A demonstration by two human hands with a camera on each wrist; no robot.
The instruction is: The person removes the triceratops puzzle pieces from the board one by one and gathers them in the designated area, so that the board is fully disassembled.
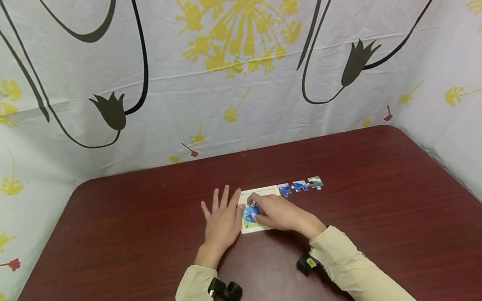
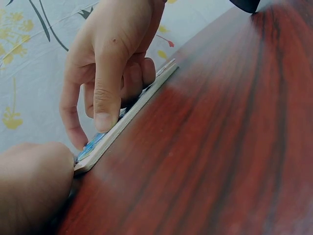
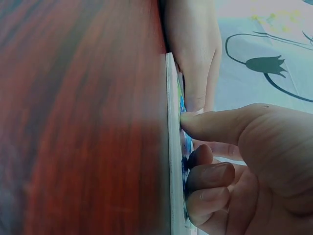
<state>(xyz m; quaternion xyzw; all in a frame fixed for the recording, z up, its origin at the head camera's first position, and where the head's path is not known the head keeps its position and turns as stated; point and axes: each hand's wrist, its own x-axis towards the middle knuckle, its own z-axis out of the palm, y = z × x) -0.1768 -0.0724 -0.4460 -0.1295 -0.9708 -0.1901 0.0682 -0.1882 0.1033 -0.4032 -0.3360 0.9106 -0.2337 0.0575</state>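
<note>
We see a dark red wood-grain table [image 1: 145, 237] with rounded corners, hemmed in by a flower-printed white cloth. A pale puzzle tray [image 1: 262, 192] lies flat near its middle, and three loose pieces [image 1: 300, 185] sit in a row just beside the tray's far right corner.

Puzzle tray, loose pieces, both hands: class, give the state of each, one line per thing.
Puzzle tray: flat on the table, partly filled.
Loose pieces: three in a row right of the tray, not placed.
Left hand: flat, fingers spread, against the tray's left edge.
Right hand: fingertips pressing a piece into the tray.
</note>
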